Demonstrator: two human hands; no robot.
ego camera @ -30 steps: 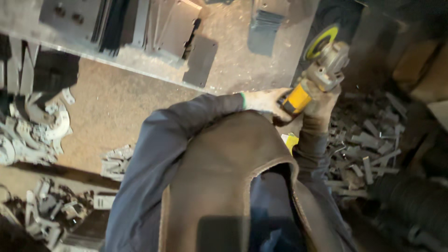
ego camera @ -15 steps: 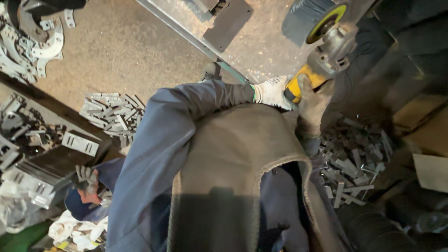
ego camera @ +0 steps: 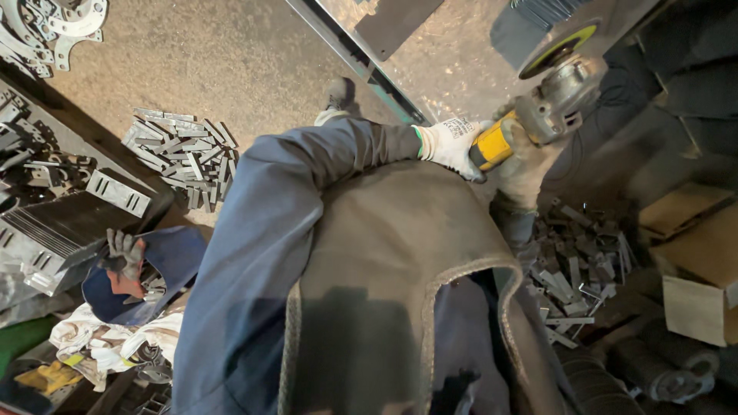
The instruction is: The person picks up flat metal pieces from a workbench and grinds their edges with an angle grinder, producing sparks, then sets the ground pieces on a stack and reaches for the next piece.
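gripping an angle grinder (ego camera: 538, 107), left hand (ego camera: 450, 144) wraps its yellow body; right hand (ego camera: 523, 165) clasps beneath; disc points away, up-right.

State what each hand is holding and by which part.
Both hands hold one angle grinder. The left hand, in a white glove, grips its yellow body; the right hand grips just behind the metal head.
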